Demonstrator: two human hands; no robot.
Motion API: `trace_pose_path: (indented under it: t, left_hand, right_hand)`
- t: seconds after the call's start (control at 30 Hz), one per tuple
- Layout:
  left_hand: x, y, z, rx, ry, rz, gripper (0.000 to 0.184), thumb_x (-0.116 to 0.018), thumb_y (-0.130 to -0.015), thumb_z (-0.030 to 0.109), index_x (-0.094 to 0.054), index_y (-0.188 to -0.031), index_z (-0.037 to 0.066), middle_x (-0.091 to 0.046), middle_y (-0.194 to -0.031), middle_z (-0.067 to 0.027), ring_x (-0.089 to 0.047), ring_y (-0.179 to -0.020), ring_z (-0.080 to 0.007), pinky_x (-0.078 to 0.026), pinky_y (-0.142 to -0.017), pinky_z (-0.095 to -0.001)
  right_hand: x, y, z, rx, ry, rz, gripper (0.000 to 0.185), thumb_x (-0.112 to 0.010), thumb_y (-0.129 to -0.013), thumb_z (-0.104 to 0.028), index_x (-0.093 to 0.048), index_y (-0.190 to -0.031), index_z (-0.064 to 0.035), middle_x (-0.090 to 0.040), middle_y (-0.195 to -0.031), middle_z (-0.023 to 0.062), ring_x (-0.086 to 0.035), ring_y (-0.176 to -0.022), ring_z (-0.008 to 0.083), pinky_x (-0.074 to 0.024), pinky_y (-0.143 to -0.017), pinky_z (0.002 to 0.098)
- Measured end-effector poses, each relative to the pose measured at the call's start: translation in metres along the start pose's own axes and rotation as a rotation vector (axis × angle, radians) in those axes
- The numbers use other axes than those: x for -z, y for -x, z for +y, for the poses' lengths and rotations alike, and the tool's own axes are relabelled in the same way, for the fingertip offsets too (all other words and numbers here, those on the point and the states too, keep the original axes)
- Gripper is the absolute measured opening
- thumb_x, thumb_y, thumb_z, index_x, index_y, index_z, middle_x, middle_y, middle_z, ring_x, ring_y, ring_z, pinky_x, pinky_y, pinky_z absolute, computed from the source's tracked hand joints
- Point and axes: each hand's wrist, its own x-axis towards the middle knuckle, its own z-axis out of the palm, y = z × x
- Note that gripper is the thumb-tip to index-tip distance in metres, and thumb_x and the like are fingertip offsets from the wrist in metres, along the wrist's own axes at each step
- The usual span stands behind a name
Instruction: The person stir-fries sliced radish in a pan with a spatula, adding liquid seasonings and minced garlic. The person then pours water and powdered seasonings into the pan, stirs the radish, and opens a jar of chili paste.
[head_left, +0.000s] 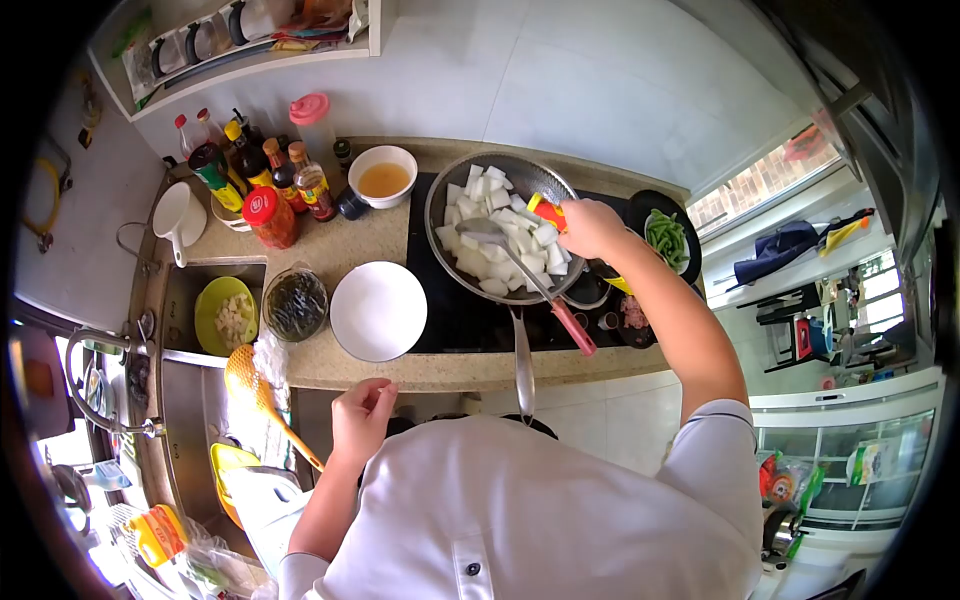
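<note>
At your bench (372, 243)'s right part, on the cooktop (455, 328), the pan (528, 177) could swing if your body catches its handle (523, 365), which appears to reach past the front edge. The spoon (530, 272), leaning over the rim, could tumble if your arm knocks it. Your right hand (595, 230) is closed round a yellow-and-red container (544, 211) above the pan's right side; a loose grip could drop it in. Your left hand (362, 415) is well apart, by the front edge, fingers curled together, nothing visible in them. The bench is speckled, the cooktop black and smooth, the pan round and metallic, the white pieces (490, 265) blocky and pale
</note>
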Motion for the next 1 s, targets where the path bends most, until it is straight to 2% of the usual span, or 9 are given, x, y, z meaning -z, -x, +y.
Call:
trace_pose_path:
  t: [0.1, 0.2, 0.27, 0.53, 0.8, 1.0]
  left_hand:
    - [-0.001, 0.005, -0.009, 0.114, 0.090, 0.024, 0.019, -0.075, -0.096, 0.015, -0.074, -0.099, -0.003, -0.064, -0.063, -0.0017, -0.050, -0.055, -0.0054, -0.042, -0.052, -0.0248]
    - [-0.004, 0.007, -0.014, 0.116, 0.118, 0.045, 0.020, -0.075, -0.096, 0.016, -0.074, -0.099, -0.004, -0.063, -0.063, -0.0009, -0.050, -0.055, -0.0046, -0.042, -0.052, -0.0243]
    - [-0.004, 0.006, -0.014, 0.126, 0.120, 0.045, 0.020, -0.074, -0.096, 0.016, -0.074, -0.099, -0.004, -0.063, -0.063, -0.0010, -0.050, -0.055, -0.0046, -0.042, -0.052, -0.0244]
    - [-0.006, -0.002, -0.003, 0.122, 0.092, 0.015, 0.020, -0.074, -0.096, 0.016, -0.074, -0.101, -0.004, -0.063, -0.063, -0.0013, -0.051, -0.055, -0.0050, -0.042, -0.051, -0.0244]
    - [-0.013, -0.010, 0.004, 0.106, 0.053, -0.019, 0.023, -0.073, -0.097, 0.018, -0.074, -0.102, -0.004, -0.062, -0.062, -0.0010, -0.051, -0.055, -0.0048, -0.043, -0.052, -0.0246]
    - [-0.017, -0.016, 0.006, 0.113, 0.066, -0.064, 0.023, -0.073, -0.098, 0.018, -0.073, -0.102, -0.004, -0.062, -0.062, -0.0005, -0.051, -0.055, -0.0046, -0.043, -0.052, -0.0240]
  right_hand:
    - [-0.012, -0.019, 0.002, 0.021, 0.001, -0.029, 0.038, -0.073, -0.076, -0.024, -0.067, -0.105, 0.0000, -0.072, -0.097, 0.0240, -0.069, -0.094, 0.0427, -0.0554, -0.083, 0.0511]
    - [-0.012, -0.032, -0.001, 0.030, 0.000, -0.027, 0.037, -0.073, -0.076, -0.025, -0.068, -0.103, -0.0009, -0.072, -0.098, 0.0238, -0.070, -0.093, 0.0430, -0.0553, -0.083, 0.0511]
    - [-0.008, -0.037, -0.005, -0.009, 0.036, -0.067, 0.030, -0.071, -0.080, -0.021, -0.071, -0.105, -0.0039, -0.074, -0.102, 0.0213, -0.071, -0.097, 0.0398, -0.0563, -0.086, 0.0498]
    - [-0.006, -0.051, 0.004, -0.048, 0.085, -0.116, 0.032, -0.071, -0.079, -0.019, -0.072, -0.108, -0.0044, -0.074, -0.105, 0.0206, -0.072, -0.098, 0.0385, -0.0573, -0.087, 0.0482]
    - [-0.008, -0.023, 0.031, -0.133, 0.088, -0.158, 0.033, -0.072, -0.078, -0.017, -0.072, -0.108, -0.0028, -0.074, -0.105, 0.0206, -0.072, -0.097, 0.0392, -0.0576, -0.086, 0.0475]
    - [-0.009, 0.018, 0.038, -0.069, 0.123, -0.217, 0.030, -0.072, -0.078, -0.017, -0.070, -0.105, -0.0032, -0.074, -0.102, 0.0198, -0.071, -0.098, 0.0387, -0.0566, -0.087, 0.0485]
